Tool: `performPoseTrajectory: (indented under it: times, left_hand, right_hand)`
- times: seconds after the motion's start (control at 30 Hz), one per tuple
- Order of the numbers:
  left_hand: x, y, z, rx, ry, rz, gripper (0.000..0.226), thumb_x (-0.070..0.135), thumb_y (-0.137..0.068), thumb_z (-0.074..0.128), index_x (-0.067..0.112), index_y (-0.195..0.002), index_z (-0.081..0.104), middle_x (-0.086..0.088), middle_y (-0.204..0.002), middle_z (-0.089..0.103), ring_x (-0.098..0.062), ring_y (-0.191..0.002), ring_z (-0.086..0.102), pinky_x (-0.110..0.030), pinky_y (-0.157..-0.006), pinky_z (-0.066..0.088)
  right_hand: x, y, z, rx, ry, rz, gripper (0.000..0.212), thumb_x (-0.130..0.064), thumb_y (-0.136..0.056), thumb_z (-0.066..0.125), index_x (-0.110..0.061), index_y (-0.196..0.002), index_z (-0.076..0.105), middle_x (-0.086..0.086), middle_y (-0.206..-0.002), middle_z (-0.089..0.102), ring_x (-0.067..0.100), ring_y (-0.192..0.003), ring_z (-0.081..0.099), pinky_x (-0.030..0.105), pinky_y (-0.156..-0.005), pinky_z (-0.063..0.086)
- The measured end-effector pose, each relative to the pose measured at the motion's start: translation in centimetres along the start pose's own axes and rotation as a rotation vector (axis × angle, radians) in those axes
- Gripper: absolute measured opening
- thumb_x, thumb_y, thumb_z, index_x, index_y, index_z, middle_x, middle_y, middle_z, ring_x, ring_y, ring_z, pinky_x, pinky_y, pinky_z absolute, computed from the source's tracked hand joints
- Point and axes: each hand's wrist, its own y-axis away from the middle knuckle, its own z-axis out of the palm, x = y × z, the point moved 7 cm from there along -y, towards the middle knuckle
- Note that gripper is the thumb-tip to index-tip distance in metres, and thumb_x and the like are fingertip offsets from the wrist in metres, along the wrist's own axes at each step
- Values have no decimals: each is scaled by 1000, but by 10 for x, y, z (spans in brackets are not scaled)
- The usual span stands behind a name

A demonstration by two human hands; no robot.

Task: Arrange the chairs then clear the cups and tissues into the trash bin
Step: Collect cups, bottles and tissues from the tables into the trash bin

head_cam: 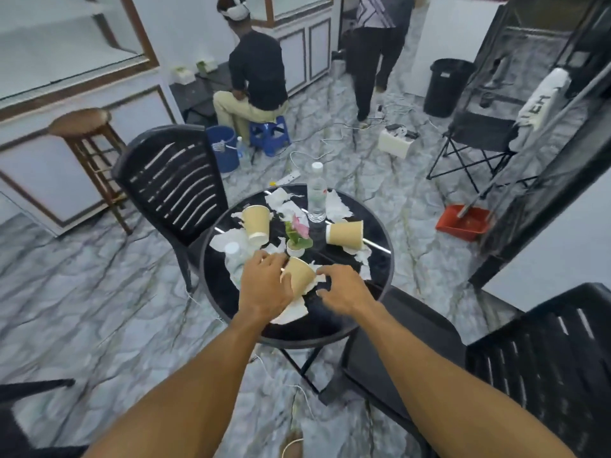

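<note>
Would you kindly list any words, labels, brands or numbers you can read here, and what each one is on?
"IEM", roughly, in black letters, partly blurred: on the white cloth draped over the folding chair.
Label on the water bottle: too blurred to read.
Label on the black trash bin: too small to read.
Paper cups: no print visible.

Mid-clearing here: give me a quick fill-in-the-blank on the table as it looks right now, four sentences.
1. The number of paper cups lying tipped over on the round table is ____.
2. The left hand touches the nearest ____.
3. The flower pot stands at the table's ____.
4. The black trash bin stands on the ____, away from the table.

Missing words: three; paper cup; centre; floor
</note>
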Motion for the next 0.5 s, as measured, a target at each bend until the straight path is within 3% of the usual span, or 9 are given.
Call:
performPoseTrajectory:
  times: [0.1,0.2,0.27,0.33,0.4,0.5]
  left_hand:
    - [-45,-22,-28,154,-114,-9,60,29,-69,77,12,-124,60,-7,-117,62,-29,-112,48,-43,-96,43]
    - [-95,-43,-32,44,-61,-214,80,38,-65,80,19,-136,48,-6,-130,52,-29,-122,43,-45,-102,42]
    - [-116,-46,-19,-86,125,-386,82,43,-66,81,24,-137,46,-1,-130,55,-26,-121,50,-42,-98,46]
    - [-124,-46,-9,-176,236,-489,68,47,-66,81,27,-126,55,4,-116,64,-21,-107,61,-36,-86,51]
    - [-121,-48,-6,-200,248,-468,45,49,-65,79,29,-102,63,10,-93,67,-17,-88,63,-31,-69,47]
    - [-111,-51,0,-224,246,-426,22,38,-69,73,24,-82,62,9,-77,61,-19,-76,61,-29,-60,44]
  right_hand:
    - [-30,-38,15,-16,-16,-16,50,-18,-80,68,-20,-130,61,3,-132,60,24,-126,52,35,-102,42]
    - [-57,-66,28,-35,-24,-24,55,-22,-85,68,-22,-137,54,1,-143,51,22,-134,44,36,-109,37]
    - [-67,-80,34,-33,-28,-29,54,-24,-85,69,-22,-137,54,0,-143,51,21,-133,45,36,-109,38]
    - [-72,-87,36,-25,-11,-30,53,-26,-84,70,-22,-135,55,-1,-140,54,20,-130,48,37,-107,41]
    - [-70,-89,37,-15,-7,-11,49,-26,-84,70,-22,-132,58,0,-135,56,21,-127,50,36,-104,42]
    - [-59,-83,37,-20,-8,33,47,-22,-85,68,-21,-131,58,2,-135,56,23,-127,49,36,-103,42]
